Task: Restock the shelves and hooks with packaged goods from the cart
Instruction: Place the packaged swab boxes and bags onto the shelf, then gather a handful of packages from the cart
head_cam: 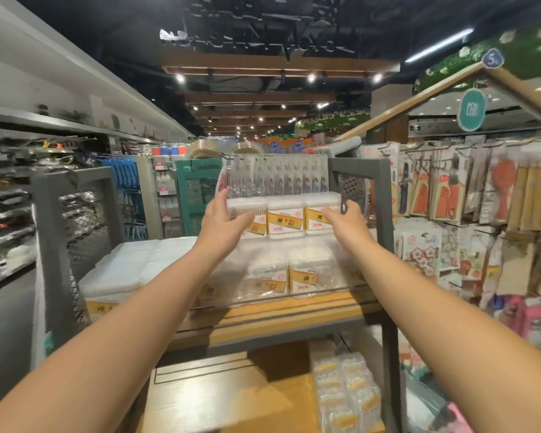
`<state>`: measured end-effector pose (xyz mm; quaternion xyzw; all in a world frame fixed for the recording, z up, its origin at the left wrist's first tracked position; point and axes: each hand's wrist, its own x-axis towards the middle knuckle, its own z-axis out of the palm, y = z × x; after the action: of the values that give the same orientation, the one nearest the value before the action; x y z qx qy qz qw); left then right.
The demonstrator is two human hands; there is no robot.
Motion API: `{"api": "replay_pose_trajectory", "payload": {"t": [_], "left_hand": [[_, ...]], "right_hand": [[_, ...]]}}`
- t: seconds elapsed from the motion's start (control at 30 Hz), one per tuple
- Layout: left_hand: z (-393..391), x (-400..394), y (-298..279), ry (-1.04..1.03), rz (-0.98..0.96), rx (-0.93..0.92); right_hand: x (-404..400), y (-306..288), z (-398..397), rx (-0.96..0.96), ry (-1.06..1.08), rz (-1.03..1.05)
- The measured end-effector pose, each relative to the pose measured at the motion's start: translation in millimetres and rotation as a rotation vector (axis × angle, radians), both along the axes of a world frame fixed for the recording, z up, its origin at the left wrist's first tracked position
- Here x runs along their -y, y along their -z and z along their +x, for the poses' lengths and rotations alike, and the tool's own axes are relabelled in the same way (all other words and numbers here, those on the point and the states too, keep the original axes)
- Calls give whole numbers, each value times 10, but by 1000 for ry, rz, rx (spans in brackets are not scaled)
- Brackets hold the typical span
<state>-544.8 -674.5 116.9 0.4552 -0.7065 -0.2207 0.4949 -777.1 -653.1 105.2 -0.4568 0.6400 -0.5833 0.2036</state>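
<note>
**Cotton swab pack held up at the shelf**

Both arms reach toward 12 o'clock. The left hand (224, 221) and right hand (345, 218) grip the two ends of a wrapped pack of cotton swab boxes (286, 218), fingers curled round its edges. It is raised above more swab packs (294, 273) lying on the wooden shelf (272, 314). Hanging goods (450, 189) fill hooks at 3 o'clock.

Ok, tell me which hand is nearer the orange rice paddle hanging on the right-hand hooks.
Right. The right hand holds the cotton swab pack's right end, on the paddle's side; the left hand holds the far end.
</note>
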Motion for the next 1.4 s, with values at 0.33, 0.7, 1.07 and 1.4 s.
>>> {"api": "replay_pose_trajectory", "payload": {"t": [0.33,0.7,1.07,1.4], "left_hand": [[-363,-1121,616,592,49,49],[-1115,-2600,2102,1023,622,124],[-2397,-3984,3637,1170,955,528],[-2249,-4872,5151,642,1481,432]], "right_hand": [[-1529,603,205,-118,140,37],[-3982,2230,-25,226,326,341],[-5772,3615,-993,501,388,654],[-6254,5074,-1520,913,285,1053]]}}
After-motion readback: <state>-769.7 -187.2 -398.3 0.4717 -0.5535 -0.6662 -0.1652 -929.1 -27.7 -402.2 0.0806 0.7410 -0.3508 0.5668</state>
